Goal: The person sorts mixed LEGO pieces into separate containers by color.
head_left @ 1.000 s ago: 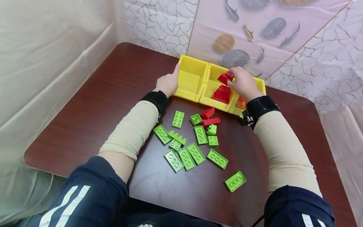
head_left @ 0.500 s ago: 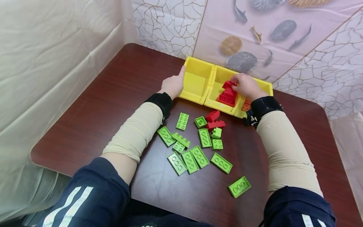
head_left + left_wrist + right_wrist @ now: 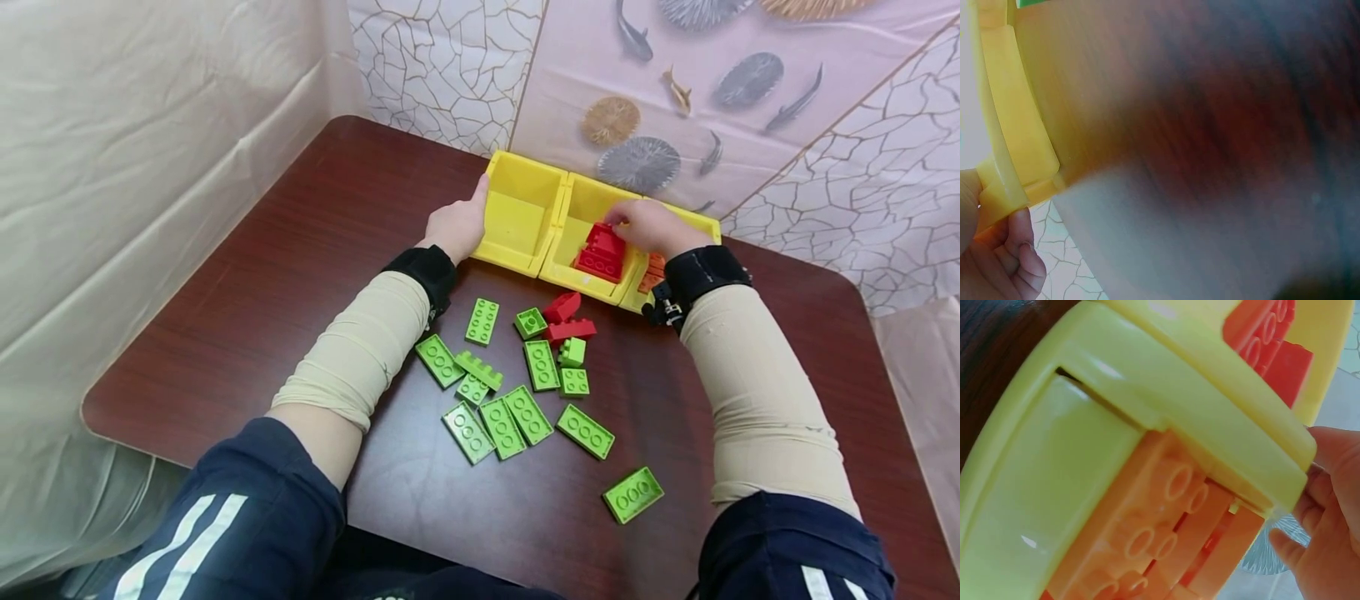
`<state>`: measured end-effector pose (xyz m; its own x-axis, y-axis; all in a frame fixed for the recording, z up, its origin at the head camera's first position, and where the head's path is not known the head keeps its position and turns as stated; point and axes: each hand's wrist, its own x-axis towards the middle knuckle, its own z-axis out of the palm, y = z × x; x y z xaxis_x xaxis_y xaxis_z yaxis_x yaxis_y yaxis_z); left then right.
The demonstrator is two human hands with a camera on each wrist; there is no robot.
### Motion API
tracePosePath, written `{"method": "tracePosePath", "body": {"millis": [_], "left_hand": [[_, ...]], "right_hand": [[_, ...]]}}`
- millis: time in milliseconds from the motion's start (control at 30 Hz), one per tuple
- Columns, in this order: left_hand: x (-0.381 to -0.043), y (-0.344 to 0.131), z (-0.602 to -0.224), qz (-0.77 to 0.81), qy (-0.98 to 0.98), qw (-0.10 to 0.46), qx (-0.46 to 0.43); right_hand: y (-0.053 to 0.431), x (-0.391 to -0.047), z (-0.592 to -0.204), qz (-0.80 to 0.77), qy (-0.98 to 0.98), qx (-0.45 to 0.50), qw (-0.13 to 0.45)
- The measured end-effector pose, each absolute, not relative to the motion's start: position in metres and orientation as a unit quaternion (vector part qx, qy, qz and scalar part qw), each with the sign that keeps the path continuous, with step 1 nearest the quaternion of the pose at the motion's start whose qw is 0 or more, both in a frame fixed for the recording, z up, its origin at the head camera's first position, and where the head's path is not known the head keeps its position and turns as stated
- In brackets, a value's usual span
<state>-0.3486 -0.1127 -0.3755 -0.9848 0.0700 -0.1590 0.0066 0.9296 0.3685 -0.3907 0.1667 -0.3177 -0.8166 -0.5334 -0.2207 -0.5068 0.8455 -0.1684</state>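
Observation:
A row of yellow bins (image 3: 517, 265) stands at the back of the table. My left hand (image 3: 457, 227) grips the left bin's end wall; the left wrist view has the thumb outside and fingers curled under the yellow rim (image 3: 999, 156). My right hand (image 3: 654, 225) reaches into the middle bin, its bent fingers at the top of a red toy brick (image 3: 604, 235) on other red bricks. In the right wrist view, the bin wall hides the right fingertips. Orange bricks (image 3: 1166, 531) lie in the right bin, under the right wrist.
In front of the bins, two red bricks (image 3: 570, 332) lie against several green bricks (image 3: 542, 365). More green bricks spread toward the front, one farther right (image 3: 633, 495). A patterned wall covering (image 3: 442, 75) rises behind the table.
My right hand has lowered the red brick onto the red bricks in the middle bin. The left hand keeps its grip on the left bin. The head view has shifted slightly.

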Motion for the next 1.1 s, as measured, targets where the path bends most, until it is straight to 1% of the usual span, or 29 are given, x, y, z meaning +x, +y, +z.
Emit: {"method": "tracePosePath", "body": {"millis": [267, 500, 600, 667, 900, 1000, 1100], "left_hand": [[-0.348, -0.112, -0.377, 0.190, 0.978, 0.084, 0.017], [-0.349, -0.113, -0.379, 0.176, 0.981, 0.072, 0.025], [-0.349, -0.113, -0.379, 0.180, 0.981, 0.073, 0.023], [-0.350, -0.112, -0.378, 0.187, 0.979, 0.080, 0.019], [-0.354, -0.111, -0.380, 0.289, 0.950, 0.106, -0.053], [-0.354, -0.114, -0.379, 0.300, 0.946, 0.108, -0.061], [-0.353, -0.114, -0.379, 0.257, 0.961, 0.104, -0.024]], "right_hand": [[0.161, -0.391, -0.328, 0.030, 0.955, -0.262, 0.139], [0.157, -0.392, -0.333, 0.041, 0.956, -0.233, 0.174], [0.157, -0.392, -0.335, 0.042, 0.956, -0.231, 0.176], [0.159, -0.391, -0.336, 0.043, 0.957, -0.232, 0.171], [0.164, -0.381, -0.336, 0.019, 0.958, -0.248, 0.145], [0.162, -0.371, -0.334, 0.001, 0.956, -0.273, 0.110], [0.165, -0.355, -0.332, -0.017, 0.947, -0.314, 0.060]]}}
